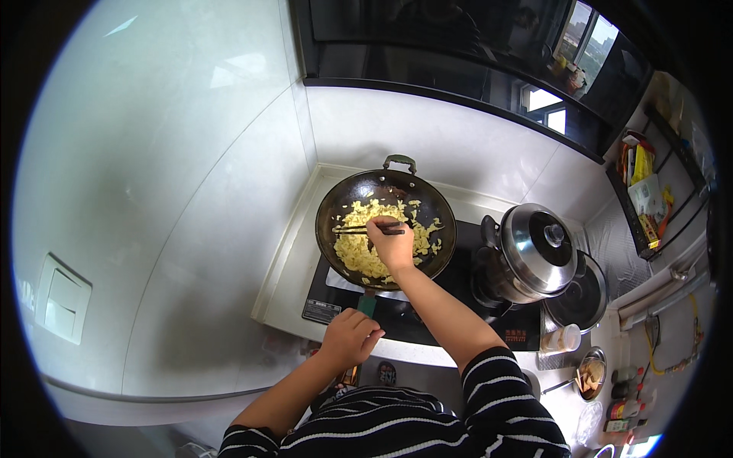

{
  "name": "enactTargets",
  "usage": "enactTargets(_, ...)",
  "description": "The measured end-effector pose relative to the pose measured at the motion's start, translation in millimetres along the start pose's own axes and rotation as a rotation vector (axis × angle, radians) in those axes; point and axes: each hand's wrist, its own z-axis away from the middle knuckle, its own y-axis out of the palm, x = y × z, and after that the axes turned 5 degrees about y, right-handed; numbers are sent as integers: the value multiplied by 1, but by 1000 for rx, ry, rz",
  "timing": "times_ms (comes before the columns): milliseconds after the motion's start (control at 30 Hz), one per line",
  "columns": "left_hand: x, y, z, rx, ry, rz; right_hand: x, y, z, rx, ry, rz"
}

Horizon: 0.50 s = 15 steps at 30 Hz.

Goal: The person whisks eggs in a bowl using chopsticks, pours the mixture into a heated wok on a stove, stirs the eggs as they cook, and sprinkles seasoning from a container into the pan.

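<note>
A dark wok sits on the hob, with a small loop handle on its far rim. Chopped yellow pieces that look like scrambled egg lie in it, heaped left of the middle and scattered to the right. Over the wok my right hand is closed on dark chopsticks, whose tips point left among the pieces. At the near side, my left hand is closed round the end of the wok's green handle; the fingers partly hide it.
Right of the wok stands a steel pot with a domed lid. Beyond it are a round black pan or lid, a jar and a bowl of light brown pieces. Several bottles line the right edge. A dark range hood overhangs the back.
</note>
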Motion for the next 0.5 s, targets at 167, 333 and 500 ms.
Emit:
enactTargets(167,1,0,-3,16,27,-2,-39,-7,-17,68,22,18)
enactTargets(333,2,-2,0,-2,20,-8,-33,-70,-71,-269,-43,157)
enactTargets(500,2,1,-7,-10,48,-13,-67,-89,-101,-385,-109,195)
